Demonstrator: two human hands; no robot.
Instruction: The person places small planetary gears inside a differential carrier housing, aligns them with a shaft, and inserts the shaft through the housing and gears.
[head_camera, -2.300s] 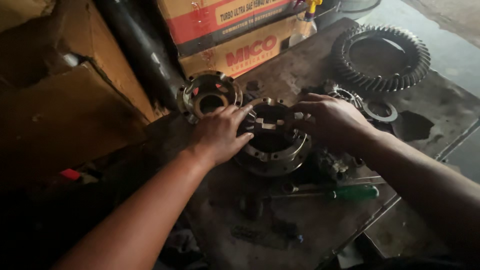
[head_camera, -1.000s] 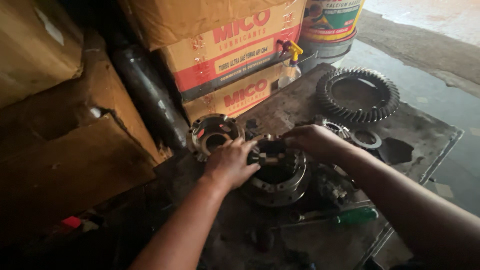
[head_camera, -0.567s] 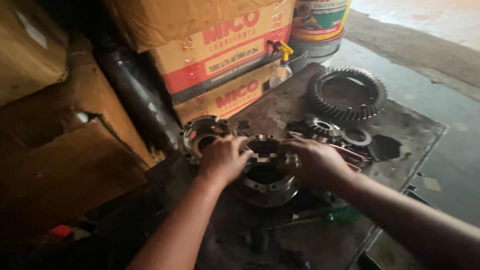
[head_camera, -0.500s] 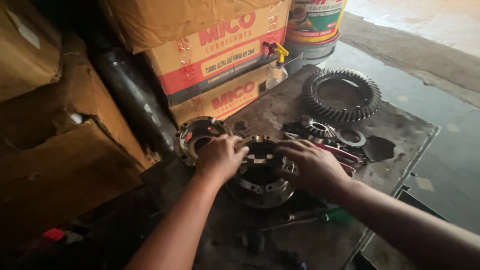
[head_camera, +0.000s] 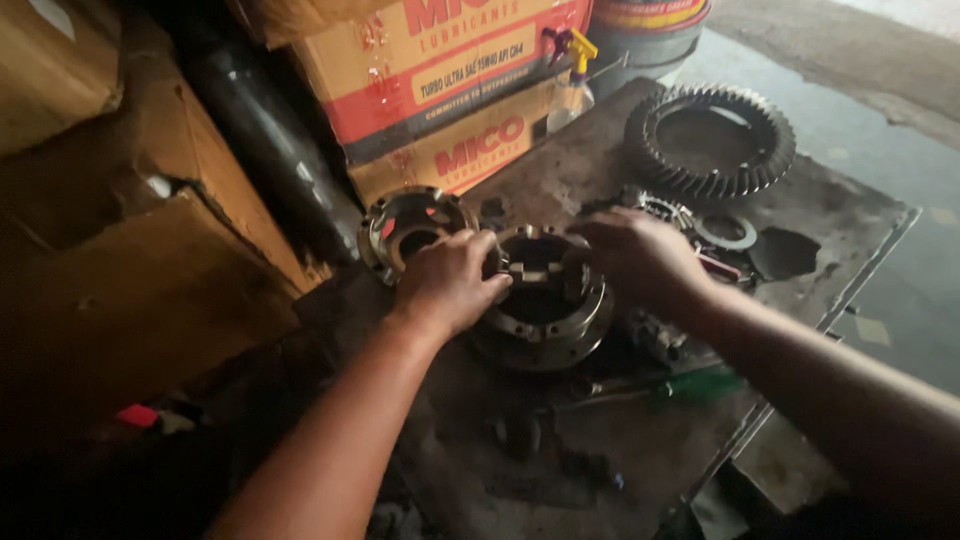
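A round metal differential housing (head_camera: 545, 315) with a flanged, bolt-holed rim sits in the middle of a greasy metal table (head_camera: 600, 180). My left hand (head_camera: 445, 285) rests on its left rim, fingers curled onto the parts inside. On the right side, my right hand (head_camera: 640, 260) grips the rim, fingers reaching into the centre. A cross-shaped metal piece (head_camera: 530, 272) shows between the two hands inside the housing.
A second housing half (head_camera: 410, 225) lies just left of my left hand. A large ring gear (head_camera: 712, 140) lies at the back right, with a small gear (head_camera: 662, 210) and a washer (head_camera: 727, 232) near it. A green-handled screwdriver (head_camera: 690, 385) lies in front. Cardboard boxes (head_camera: 440, 90) and a spray bottle (head_camera: 570, 75) stand behind.
The camera has moved closer and the view shifted. Both hands stay on the housing, with only small shifts of the fingers on its rim and inner parts.
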